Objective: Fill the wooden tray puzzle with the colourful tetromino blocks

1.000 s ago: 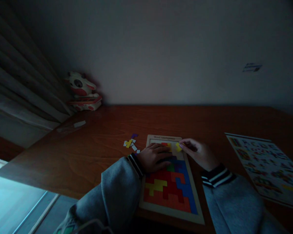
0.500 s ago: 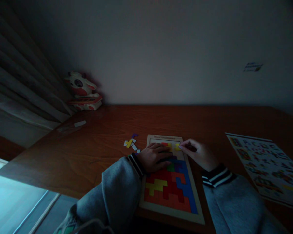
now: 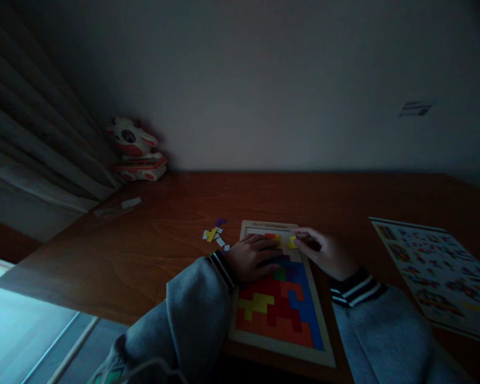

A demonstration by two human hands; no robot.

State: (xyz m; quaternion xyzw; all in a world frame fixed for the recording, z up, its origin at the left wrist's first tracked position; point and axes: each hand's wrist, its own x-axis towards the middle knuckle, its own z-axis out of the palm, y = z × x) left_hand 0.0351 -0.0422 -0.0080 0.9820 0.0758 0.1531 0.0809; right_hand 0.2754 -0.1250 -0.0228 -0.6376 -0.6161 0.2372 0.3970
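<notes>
The puzzle board (image 3: pixel 280 341) lies on the desk (image 3: pixel 152 250) nearest the person — mostly filled. The left hand (image 3: pixel 251 258) rests flat, open, on its pieces; the right hand (image 3: pixel 324 252) pinches a yellow piece (image 3: pixel 292 242) at the board's far end. Beyond — loose pieces (image 3: pixel 215 235).

One wooden puzzle board (image 3: pixel 280 341) counted on one table (image 3: pixel 152 250), two hands seen — left hand (image 3: pixel 251 258), right hand (image 3: pixel 324 250) — one printed sheet (image 3: pixel 436 272), one plush toy (image 3: pixel 134 144), a small cluster of loose pieces (image 3: pixel 216 234), number unclear.
</notes>
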